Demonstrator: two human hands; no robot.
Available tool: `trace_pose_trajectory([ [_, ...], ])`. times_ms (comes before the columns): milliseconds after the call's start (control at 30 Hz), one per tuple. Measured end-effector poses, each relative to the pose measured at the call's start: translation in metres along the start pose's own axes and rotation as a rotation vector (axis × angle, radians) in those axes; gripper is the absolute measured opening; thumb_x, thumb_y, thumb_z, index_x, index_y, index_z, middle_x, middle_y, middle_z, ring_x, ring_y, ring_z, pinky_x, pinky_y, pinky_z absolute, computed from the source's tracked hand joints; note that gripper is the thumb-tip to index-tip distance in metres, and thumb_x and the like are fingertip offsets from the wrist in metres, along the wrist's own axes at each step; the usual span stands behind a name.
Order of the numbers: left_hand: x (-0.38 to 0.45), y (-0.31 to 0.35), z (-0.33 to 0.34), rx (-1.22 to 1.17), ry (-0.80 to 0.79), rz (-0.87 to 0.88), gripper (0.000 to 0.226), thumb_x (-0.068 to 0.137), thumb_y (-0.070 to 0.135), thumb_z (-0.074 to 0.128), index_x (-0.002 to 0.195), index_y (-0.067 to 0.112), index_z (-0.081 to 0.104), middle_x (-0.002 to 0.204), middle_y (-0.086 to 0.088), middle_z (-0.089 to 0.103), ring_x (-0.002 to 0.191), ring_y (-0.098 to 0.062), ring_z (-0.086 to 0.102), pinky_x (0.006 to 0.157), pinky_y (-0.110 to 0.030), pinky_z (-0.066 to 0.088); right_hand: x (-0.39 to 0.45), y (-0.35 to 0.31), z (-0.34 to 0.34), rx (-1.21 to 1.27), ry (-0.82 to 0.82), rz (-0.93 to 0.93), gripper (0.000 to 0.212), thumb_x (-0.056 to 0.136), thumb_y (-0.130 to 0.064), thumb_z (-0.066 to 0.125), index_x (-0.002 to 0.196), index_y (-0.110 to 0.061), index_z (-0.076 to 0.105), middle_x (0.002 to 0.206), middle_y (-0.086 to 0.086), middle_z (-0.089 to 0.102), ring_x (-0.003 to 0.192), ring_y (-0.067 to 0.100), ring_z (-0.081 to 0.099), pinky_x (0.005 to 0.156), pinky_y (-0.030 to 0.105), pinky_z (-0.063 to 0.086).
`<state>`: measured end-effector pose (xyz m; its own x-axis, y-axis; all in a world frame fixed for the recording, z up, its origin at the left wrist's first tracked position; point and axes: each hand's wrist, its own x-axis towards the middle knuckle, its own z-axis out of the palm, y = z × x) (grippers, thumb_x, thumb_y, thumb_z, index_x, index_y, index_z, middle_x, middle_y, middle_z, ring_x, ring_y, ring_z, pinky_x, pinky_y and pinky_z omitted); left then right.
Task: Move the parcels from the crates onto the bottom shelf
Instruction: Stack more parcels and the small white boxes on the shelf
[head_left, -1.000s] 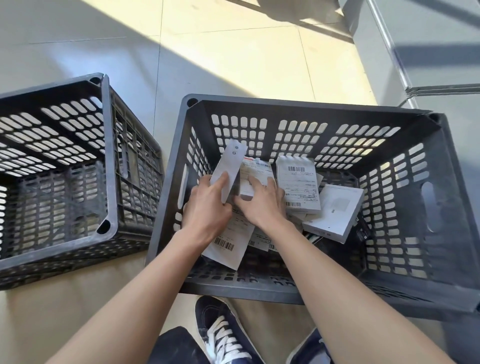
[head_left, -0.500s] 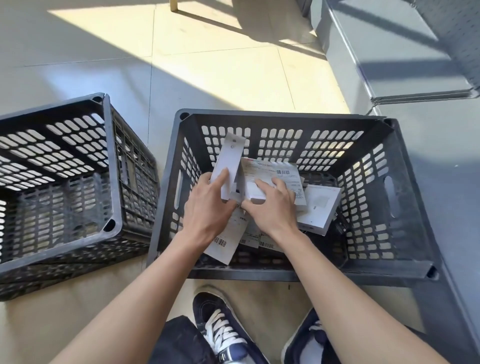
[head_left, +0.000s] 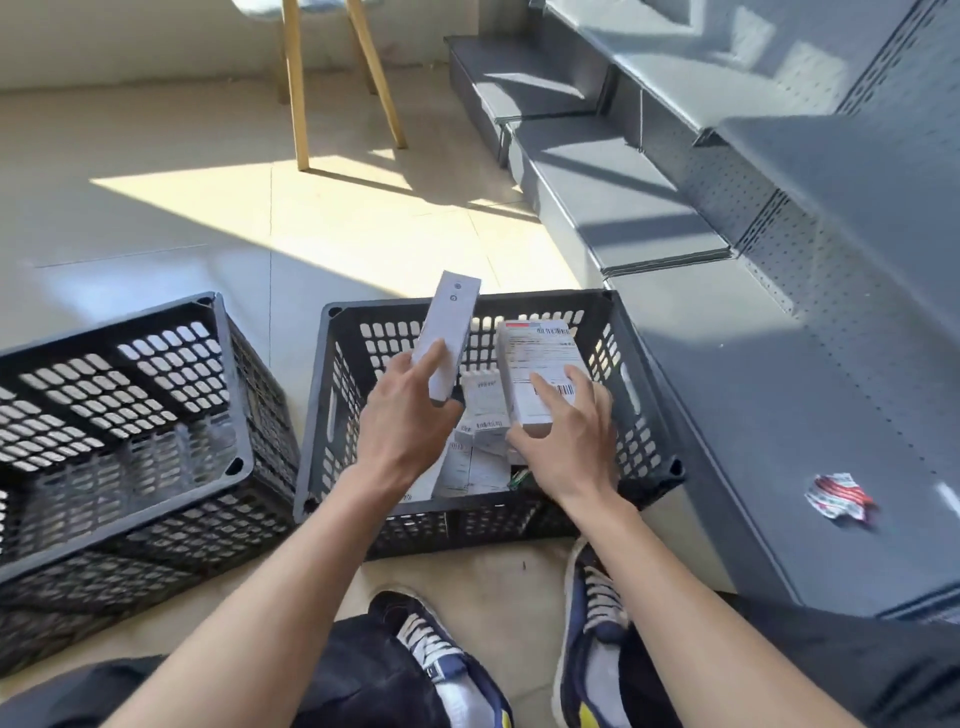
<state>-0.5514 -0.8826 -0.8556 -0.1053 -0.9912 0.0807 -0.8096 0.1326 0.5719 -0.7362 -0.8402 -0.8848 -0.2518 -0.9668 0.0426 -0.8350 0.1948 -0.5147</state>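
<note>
Above the right crate, two parcels are up at rim level, one per hand. Left hand pinches a long slim white box near its lower end, thumb under, fingers over the face; the box stands tilted, its top end clear of the far rim. Right hand grips a wider labelled box from its near end, fingers spread on the label face, thumb along the left side.

Both look like light, stiff cardboard, and neither sags in the hold. Smooth faces, so probably a bit slippery; an end-pinch on the slim one leaves a long free lever, so gripping nearer mid-length would be safer for the swing. The wide box is best held across its short edges, as now.

More small labelled parcels lie loose on the crate floor below the hands, overlapping. Flat paper-like ones among them will likely need an edge lift.

Left crate stands just beside the right one; I can't make out any parcels in it. The bottom shelf, grey metal, runs along the right, just beside the right crate, low to the floor. One crumpled red-and-white wrapper lies on it. Perforated back panel behind the shelf, more shelf sections further back.

Tiled floor with a sun patch, wooden chair legs at the far end. The person's sneakers are near the crate's front wall.
</note>
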Motion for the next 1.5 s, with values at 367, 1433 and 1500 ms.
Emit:
trace_pose_trajectory([
  [367,-0.027,0.114,-0.02,-0.065,-0.023,0.223,0.063,0.084,0.017,0.07,0.14,0.032,0.046,0.121,-0.009,0.057,0.087,-0.024,0.061,0.074,-0.039,0.058,-0.057,0.034,-0.123,-0.102,0.321,0.051,0.063,0.078,-0.043,0.075,0.138,-0.032,0.058,0.151,0.005,0.039,0.138,0.032,0.03,0.107,0.053,0.036],
  [1433,-0.189,0.385,0.025,-0.209,-0.174,0.675,0.067,0.081,0.025,0.067,0.143,0.04,0.048,0.122,0.002,0.056,0.094,-0.024,0.053,0.072,-0.031,0.038,-0.261,0.182,-0.339,-0.228,0.815,0.292,0.06,0.074,-0.041,0.074,0.131,-0.027,0.064,0.147,0.001,0.043,0.137,0.034,0.032,0.105,0.051,0.036],
  [1500,-0.2,0.4,0.03,-0.232,-0.188,0.712,0.063,0.081,0.025,0.067,0.139,0.044,0.049,0.116,0.004,0.057,0.089,-0.022,0.053,0.07,-0.032,0.04,-0.277,0.19,-0.349,-0.248,0.835,0.325,0.061,0.075,-0.043,0.075,0.132,-0.028,0.063,0.147,0.0,0.042,0.138,0.033,0.031,0.106,0.051,0.036],
])
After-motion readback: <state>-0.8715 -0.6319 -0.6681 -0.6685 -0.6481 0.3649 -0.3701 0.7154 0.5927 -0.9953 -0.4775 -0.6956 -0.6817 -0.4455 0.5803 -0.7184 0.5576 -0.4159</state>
